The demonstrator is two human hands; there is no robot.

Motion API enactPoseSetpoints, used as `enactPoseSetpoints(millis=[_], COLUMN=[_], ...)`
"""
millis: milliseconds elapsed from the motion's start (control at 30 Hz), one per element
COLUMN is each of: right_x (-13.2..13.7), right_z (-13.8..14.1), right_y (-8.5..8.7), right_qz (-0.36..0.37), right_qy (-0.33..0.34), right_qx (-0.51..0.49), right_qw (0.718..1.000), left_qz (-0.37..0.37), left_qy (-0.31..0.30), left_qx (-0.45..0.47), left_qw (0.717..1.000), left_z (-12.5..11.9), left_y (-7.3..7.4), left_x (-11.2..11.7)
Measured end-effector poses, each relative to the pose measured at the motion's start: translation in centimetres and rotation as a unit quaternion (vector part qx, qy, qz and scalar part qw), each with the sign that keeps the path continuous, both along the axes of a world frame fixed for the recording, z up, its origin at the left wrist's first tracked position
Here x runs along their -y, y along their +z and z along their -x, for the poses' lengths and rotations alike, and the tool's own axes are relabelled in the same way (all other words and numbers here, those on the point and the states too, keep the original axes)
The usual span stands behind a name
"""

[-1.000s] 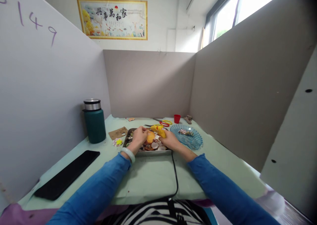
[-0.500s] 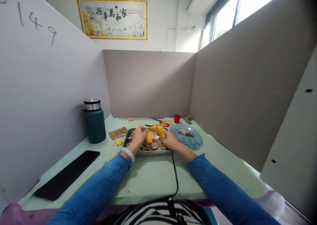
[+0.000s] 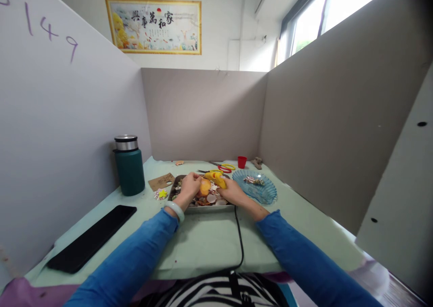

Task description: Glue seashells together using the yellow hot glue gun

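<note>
My left hand (image 3: 188,189) is closed on an orange shell (image 3: 204,186), holding it above a metal tray (image 3: 203,208) filled with several shells. My right hand (image 3: 233,191) grips a yellow glue gun (image 3: 215,177), whose nozzle points left at the top of the shell. The gun's black cord (image 3: 239,235) runs from my right hand down the table toward me. Both forearms wear blue sleeves, and a pale bangle (image 3: 174,209) circles my left wrist.
A blue shell-shaped glass plate (image 3: 262,190) with small bits lies right of the tray. Scissors (image 3: 223,167) and a red cup (image 3: 241,162) sit behind. A green flask (image 3: 128,165), a cardboard tag (image 3: 161,181) and a black phone (image 3: 91,237) are left. Partition walls enclose the table.
</note>
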State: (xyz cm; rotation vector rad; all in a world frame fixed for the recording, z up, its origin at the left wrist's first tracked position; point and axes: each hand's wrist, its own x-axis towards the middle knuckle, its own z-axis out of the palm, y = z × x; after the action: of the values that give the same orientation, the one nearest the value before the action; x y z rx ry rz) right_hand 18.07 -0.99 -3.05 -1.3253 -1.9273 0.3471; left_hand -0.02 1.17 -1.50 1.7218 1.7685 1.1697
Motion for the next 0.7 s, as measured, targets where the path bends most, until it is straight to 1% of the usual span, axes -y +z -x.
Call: enactPoseSetpoints(millis=[133,300,700], right_x=[0.14,0.32,0.36], right_z=[0.01,0.07,0.11], right_y=[0.11,0.19,0.18], right_qz=[-0.001,-0.001,-0.009], right_qy=[0.007,0.016,0.029], right_qx=[-0.005,-0.006,-0.008], right_qw=[1.000,1.000,0.999], left_qz=[0.007,-0.013,0.000], left_qy=[0.006,0.006,0.004], left_qx=[-0.003,-0.002,0.026], left_qw=[1.000,1.000,1.000], left_z=[-0.01,0.00,-0.10], left_y=[0.09,0.11,0.22], left_x=[0.06,0.09,0.36])
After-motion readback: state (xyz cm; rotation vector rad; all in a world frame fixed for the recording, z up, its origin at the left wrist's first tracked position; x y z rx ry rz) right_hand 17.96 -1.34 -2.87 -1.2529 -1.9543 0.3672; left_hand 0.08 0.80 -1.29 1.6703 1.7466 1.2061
